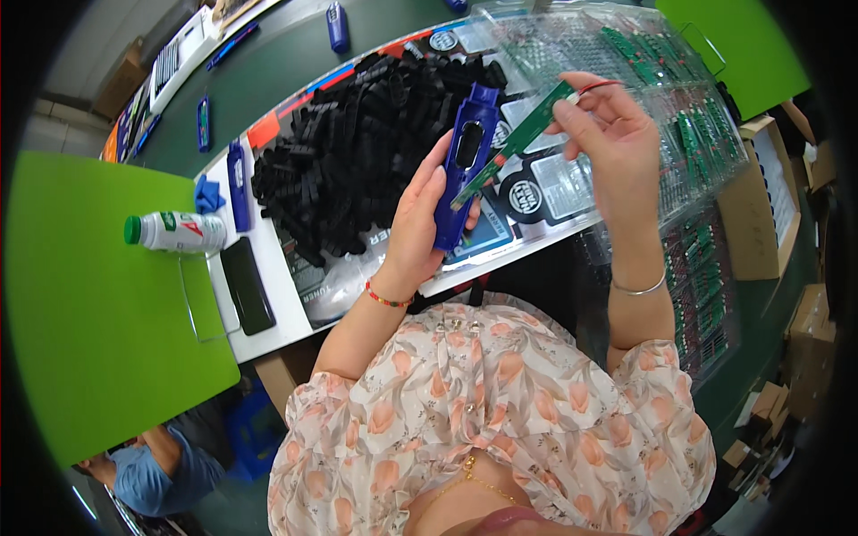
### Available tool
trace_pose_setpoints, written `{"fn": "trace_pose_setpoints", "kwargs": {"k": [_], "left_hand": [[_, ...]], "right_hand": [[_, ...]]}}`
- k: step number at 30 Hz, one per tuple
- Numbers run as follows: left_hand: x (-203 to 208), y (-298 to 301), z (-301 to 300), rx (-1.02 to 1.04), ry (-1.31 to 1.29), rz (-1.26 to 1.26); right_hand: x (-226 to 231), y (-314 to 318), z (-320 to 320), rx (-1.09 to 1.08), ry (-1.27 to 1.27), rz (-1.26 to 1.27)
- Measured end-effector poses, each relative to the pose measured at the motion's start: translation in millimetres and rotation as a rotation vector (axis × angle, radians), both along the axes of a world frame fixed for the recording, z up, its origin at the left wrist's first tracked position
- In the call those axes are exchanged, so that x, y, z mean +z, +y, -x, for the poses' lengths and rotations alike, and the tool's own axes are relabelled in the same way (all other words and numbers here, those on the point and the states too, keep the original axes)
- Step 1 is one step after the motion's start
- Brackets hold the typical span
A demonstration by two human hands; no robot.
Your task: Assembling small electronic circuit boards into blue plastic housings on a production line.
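Left hand (pixel 416 213) grips blue case (pixel 455 181); right hand (pixel 623 147) pinches circuit board (pixel 529 132) (red wire (pixel 600 85) at its end): snagging could strain the wire

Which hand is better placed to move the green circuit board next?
Probably the right hand: it already pinches the green circuit board near its upper end, by the red wire. The left hand is occupied holding the blue plastic casing.
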State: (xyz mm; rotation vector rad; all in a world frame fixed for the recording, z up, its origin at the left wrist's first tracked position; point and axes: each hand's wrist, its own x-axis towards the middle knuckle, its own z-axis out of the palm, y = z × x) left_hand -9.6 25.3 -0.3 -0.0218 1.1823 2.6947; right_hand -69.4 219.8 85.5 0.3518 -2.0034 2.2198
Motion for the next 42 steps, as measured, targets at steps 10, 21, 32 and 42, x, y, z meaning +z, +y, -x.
{"fn": "trace_pose_setpoints", "kwargs": {"k": [10,21,32,42], "left_hand": [[-0.1,-9.0,-6.9,-0.019,0.035,-0.027],[-5.9,-11.5,-6.1,-0.052,0.051,0.069],[-0.2,-8.3,-12.7,0.005,0.17,0.602],[3.8,-7.4,-10.9,0.037,0.095,0.387]], "right_hand": [[-36.8,-28.4,-20.5,0.114,-0.082,-0.078],[-47.9,-26.9,-8.6,0.199,-0.129,-0.054],[-55.6,-41.9,-14.2,0.119,-0.032,-0.303],[-54.4,-66.7,-31.2,0.017,-0.153,0.026]]}}
